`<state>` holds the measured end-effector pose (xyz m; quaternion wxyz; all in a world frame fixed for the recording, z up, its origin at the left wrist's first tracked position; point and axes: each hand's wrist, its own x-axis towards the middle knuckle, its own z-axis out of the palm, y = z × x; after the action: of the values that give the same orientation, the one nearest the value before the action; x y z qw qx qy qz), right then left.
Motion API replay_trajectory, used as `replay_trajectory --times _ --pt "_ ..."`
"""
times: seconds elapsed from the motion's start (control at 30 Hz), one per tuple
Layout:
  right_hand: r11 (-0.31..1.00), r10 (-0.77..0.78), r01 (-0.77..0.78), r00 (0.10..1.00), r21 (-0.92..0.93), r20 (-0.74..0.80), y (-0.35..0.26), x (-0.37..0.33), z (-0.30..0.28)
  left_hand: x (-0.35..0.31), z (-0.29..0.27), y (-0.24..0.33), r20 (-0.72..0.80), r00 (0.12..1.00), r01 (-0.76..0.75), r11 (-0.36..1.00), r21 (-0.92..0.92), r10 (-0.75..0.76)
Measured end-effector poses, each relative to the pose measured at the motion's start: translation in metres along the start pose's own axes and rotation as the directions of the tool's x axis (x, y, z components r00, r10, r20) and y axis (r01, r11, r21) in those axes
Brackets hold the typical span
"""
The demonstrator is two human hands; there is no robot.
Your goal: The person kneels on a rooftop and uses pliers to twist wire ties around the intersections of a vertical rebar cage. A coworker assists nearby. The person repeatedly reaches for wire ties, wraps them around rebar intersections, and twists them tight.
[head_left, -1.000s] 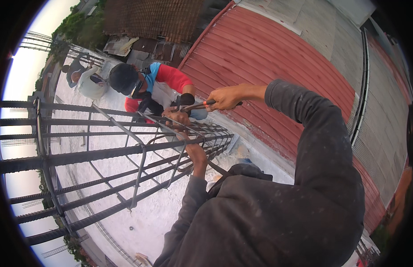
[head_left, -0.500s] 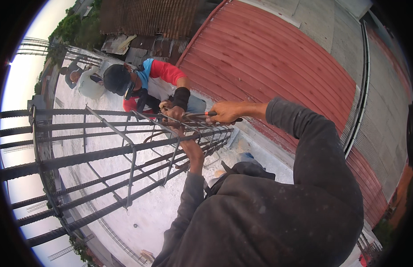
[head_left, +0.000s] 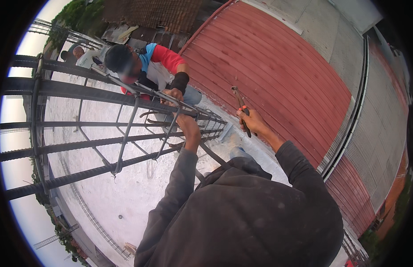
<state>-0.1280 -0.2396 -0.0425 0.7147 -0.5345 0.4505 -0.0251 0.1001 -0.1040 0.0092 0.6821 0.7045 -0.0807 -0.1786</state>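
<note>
A cage of ribbed steel bars (head_left: pixel 77 147), tied with thin square stirrups (head_left: pixel 126 133), slants from the left edge toward the middle. My left hand (head_left: pixel 189 127) is closed at the cage, its fingertips partly hidden behind a bar; what it pinches is too small to make out. To the right of the cage, my right hand (head_left: pixel 253 121) grips a pair of pincers (head_left: pixel 240 101) with black and orange handles, jaws pointing up and away from the bars. Across the cage, a co-worker's hand (head_left: pixel 173 95) rests at the upper bars, close to my left hand.
The co-worker in a red sleeve (head_left: pixel 167 58) and dark cap crouches beyond the cage. More people (head_left: pixel 84 55) are farther back. A pale concrete slab (head_left: pixel 139 200) lies below. Past its edge on the right slopes a red metal roof (head_left: pixel 277 66). Bars (head_left: pixel 66 31) stick out at the far left.
My right hand has drawn the pincers off the cage, to the right. The cage's near end shows turned and higher in the picture. My left hand stays at the bars.
</note>
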Motion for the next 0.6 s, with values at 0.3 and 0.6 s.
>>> replay_trajectory --times 0.3,0.6 --pt "0.896 0.283 -0.401 0.847 -0.191 -0.451 0.311 -0.119 0.009 -0.071 0.016 0.047 0.152 0.946 -0.312 0.934 0.172 0.288" --pt "0.825 0.285 -0.405 0.901 -0.395 -0.328 0.321 -0.188 0.03 -0.19 -0.048 0.007 0.824 0.538 -0.482 0.867 0.127 0.179"
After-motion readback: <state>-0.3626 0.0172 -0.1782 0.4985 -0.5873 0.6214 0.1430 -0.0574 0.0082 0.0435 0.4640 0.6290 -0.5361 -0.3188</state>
